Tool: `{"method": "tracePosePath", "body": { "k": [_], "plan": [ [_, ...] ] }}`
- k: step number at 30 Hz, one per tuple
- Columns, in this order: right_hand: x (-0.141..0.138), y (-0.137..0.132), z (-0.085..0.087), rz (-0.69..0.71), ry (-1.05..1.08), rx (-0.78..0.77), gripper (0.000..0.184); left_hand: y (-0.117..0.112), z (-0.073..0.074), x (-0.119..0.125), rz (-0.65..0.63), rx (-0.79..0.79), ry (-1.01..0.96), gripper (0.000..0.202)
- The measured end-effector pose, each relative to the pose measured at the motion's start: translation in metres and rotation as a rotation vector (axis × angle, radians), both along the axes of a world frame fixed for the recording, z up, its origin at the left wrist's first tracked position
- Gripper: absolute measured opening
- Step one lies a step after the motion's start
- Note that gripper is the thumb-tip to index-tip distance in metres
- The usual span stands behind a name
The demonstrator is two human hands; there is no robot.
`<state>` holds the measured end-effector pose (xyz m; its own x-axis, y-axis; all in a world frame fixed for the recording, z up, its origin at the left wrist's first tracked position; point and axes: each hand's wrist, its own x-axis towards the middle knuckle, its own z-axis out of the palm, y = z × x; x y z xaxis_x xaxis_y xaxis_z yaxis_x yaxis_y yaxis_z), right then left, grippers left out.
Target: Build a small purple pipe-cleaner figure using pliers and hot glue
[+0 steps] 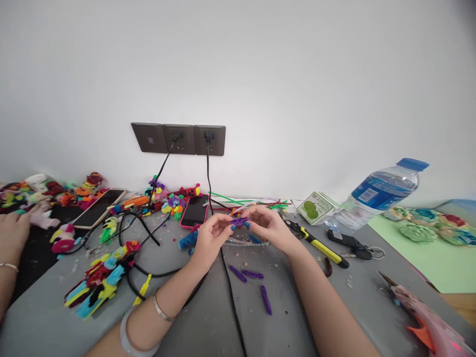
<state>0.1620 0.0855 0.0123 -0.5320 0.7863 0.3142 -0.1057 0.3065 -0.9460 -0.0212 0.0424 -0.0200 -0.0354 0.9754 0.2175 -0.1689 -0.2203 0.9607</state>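
Note:
My left hand (210, 238) and my right hand (268, 225) meet above the grey table (208, 317), both pinching a small purple pipe-cleaner piece (238, 221) between their fingertips. Three short purple pipe-cleaner pieces (253, 285) lie on the table just below the hands. A blue fuzzy piece (188, 239) rests beside my left hand. A bangle and a bracelet sit on my left wrist.
Another person's hand (13, 230) rests at the far left. Colourful pipe-cleaner figures (98, 285), two phones (194, 210), black cables (226, 287), yellow-handled pliers (320, 245), keys (351, 243), a tilted water bottle (375, 196), a green box (316, 207), a glue gun (427, 322) and a green mat (420, 248) surround the hands.

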Motion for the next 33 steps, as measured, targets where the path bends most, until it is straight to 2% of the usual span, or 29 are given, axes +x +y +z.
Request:
{"method": "tracePosePath", "body": {
  "k": [10,19,28,33],
  "plan": [
    [0.003,0.001,-0.001,-0.028,-0.014,-0.026,0.019,-0.001,0.000,0.000,0.043,0.013,0.031,0.019],
    [0.001,0.003,-0.004,-0.039,-0.007,0.012,0.020,-0.002,-0.002,0.000,-0.033,0.060,0.054,0.026],
    [0.003,0.007,-0.011,-0.027,-0.073,0.038,0.018,-0.002,0.000,0.001,0.011,0.066,0.109,0.016],
    [0.003,0.006,-0.011,-0.025,-0.069,0.041,0.015,-0.001,-0.003,0.001,0.014,0.044,0.075,0.024]
  ]
}}
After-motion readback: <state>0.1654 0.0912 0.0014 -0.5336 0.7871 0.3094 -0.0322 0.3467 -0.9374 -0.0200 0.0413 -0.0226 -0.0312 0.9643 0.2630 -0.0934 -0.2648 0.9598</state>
